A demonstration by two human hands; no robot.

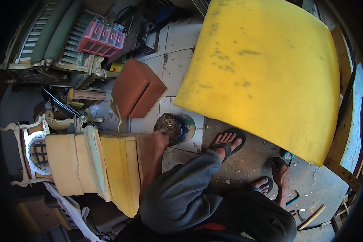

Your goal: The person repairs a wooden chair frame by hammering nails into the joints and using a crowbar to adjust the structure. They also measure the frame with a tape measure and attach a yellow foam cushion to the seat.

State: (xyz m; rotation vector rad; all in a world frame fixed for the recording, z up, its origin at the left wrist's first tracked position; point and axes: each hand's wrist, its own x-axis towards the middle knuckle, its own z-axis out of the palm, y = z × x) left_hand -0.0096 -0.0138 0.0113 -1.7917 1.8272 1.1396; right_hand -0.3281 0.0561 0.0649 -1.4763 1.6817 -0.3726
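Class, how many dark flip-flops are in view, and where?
2: one flip-flop is on the left foot, nearer the round container; the other is on the right foot, beside the right hand. Others could be hidden.

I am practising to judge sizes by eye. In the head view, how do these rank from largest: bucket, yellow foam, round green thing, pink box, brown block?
1. Yellow foam
2. Brown block
3. Bucket and pink box: they look too alike to rank
4. Round green thing
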